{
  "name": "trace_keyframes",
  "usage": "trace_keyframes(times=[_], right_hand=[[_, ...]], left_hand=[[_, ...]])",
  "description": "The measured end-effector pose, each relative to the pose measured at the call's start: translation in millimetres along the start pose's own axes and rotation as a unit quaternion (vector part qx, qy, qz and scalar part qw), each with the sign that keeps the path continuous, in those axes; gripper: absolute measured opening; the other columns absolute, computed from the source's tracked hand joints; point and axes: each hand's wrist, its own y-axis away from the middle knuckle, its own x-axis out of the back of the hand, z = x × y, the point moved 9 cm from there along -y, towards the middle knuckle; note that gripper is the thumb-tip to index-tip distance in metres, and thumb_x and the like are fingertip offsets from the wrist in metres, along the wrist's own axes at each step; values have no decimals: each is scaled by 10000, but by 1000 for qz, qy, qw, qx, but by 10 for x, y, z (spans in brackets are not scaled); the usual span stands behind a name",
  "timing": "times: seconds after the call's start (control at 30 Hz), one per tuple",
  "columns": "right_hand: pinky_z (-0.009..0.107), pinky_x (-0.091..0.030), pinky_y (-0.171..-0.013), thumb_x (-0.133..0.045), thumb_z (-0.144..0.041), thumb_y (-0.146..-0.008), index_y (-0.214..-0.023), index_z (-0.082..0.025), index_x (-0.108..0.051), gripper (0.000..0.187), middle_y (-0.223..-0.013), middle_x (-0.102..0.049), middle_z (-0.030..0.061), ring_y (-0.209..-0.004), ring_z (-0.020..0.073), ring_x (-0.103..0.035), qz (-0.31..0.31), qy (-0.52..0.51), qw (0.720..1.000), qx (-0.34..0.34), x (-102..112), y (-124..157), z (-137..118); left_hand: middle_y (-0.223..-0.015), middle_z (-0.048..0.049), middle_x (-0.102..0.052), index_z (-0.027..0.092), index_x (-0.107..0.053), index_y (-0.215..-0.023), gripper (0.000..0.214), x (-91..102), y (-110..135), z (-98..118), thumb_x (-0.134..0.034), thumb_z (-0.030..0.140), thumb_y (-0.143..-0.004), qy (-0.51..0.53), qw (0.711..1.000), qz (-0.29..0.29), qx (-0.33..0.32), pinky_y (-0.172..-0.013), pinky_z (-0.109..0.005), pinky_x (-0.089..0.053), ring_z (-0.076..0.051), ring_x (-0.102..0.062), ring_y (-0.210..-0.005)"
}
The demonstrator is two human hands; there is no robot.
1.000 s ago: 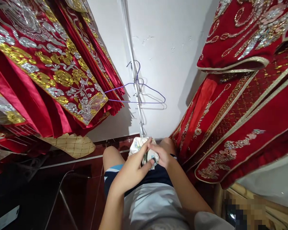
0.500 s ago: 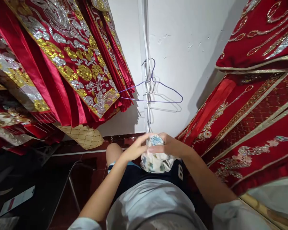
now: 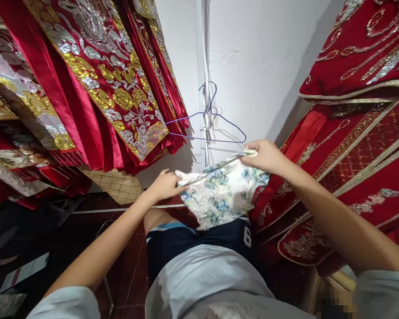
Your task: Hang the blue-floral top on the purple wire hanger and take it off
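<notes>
A white cloth with a blue and green flower print (image 3: 221, 195) hangs spread between my two hands, above my knees. My left hand (image 3: 164, 185) pinches its left top corner, fingers closed on the fabric. My right hand (image 3: 264, 156) grips the right top corner a little higher, also closed. The cloth's lower edge drops to my dark shorts (image 3: 199, 241). Just behind the cloth, a thin purple wire hanger (image 3: 208, 128) hangs empty on the white wall (image 3: 252, 66).
Red garments with gold and silver embroidery (image 3: 96, 84) hang close on the left, and more red embroidered garments (image 3: 359, 133) crowd the right. A beige quilted piece (image 3: 115, 186) pokes out below the left ones. Dark red floor tiles (image 3: 126, 261) lie underfoot.
The cloth was bunched between both hands over my lap; now my hands have lifted and pulled apart, opening it out flat in front of the hanger.
</notes>
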Motion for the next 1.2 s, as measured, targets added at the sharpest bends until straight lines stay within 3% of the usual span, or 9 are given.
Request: trace_keyframes(times=[0.1, 0.23, 0.4, 0.57, 0.7, 0.9, 1.0, 1.1, 1.2], right_hand=[[304, -426, -685, -653, -311, -717, -864, -185, -706, 200, -774, -687, 36, -732, 211, -590, 141, 12, 989, 45, 77, -398, 165], [352, -446, -938, -489, -288, -843, -1127, -154, -682, 368, -1124, -719, 106, -1015, 242, -621, 119, -140, 982, 35, -488, -1037, 309], [311, -463, -754, -466, -348, -877, -716, -167, -626, 290, -741, -679, 64, -759, 215, -583, 108, -169, 979, -24, -1011, -1383, 358], [277, -295, -567, -587, -296, -759, -508, -218, -429, 307, -469, -356, -45, -549, 135, -357, 157, -153, 974, -57, -764, -1159, 592], [277, -223, -534, -611, -286, -718, -468, -226, -370, 352, -457, -282, -60, -510, 110, -282, 168, -143, 974, -52, -443, -950, 678], [273, -233, -509, -539, -255, -703, -477, -235, -361, 290, -454, -335, -49, -489, 117, -318, 174, -144, 973, -37, -423, -735, 511], [271, -270, -509, -486, -243, -707, -507, -230, -394, 221, -483, -395, -36, -500, 129, -370, 172, -153, 973, -22, -546, -635, 384], [269, -354, -554, -481, -204, -678, -721, -200, -592, 119, -624, -564, -11, -571, 152, -481, 197, -164, 966, 9, -483, -536, 351], [283, -406, -595, -537, -164, -634, -1271, -172, -548, 638, -740, -639, -2, -615, 172, -540, 295, -165, 941, 8, -139, -424, 531]], left_hand=[[-789, -84, -711, 207, -678, -809, 455, 206, -13, -296, -492, 613, -898, -10, 997, 25, 70, -816, -382, -452, -281, -652, -794], [-906, -123, -705, 185, -639, -866, 424, 549, -42, -420, -509, 587, -892, -28, 986, 137, 88, -752, -352, -446, -311, -631, -911], [-809, -112, -645, 187, -556, -764, 370, 611, -72, -548, -518, 539, -872, -16, 983, 158, 93, -743, -363, -444, -288, -610, -807], [-728, -56, -597, 208, -533, -752, 362, 613, -61, -781, -424, 526, -886, 89, 972, 163, 143, -702, -341, -417, -243, -576, -706], [-767, -55, -608, 207, -518, -739, 283, 643, -196, -766, -505, 478, -819, 129, 967, 166, 145, -711, -344, -421, -239, -567, -732], [-995, -61, -662, 190, -564, -924, 144, 1101, -567, -184, -494, 306, -876, 174, 942, 287, -4, -862, -352, -466, -221, -606, -924], [-1175, -74, -657, 205, -541, -1124, 302, 1264, -809, 102, -469, 150, -836, 196, 922, 320, -90, -942, -351, -461, -212, -617, -1078], [-1090, -65, -671, 218, -513, -1160, 383, 1345, -926, 53, -470, 102, -797, 186, 902, 383, -65, -858, -338, -477, -199, -636, -984], [-982, -57, -641, 213, -494, -1179, 415, 1371, -905, -88, -509, 119, -775, 151, 891, 426, -38, -720, -323, -455, -179, -595, -798]])
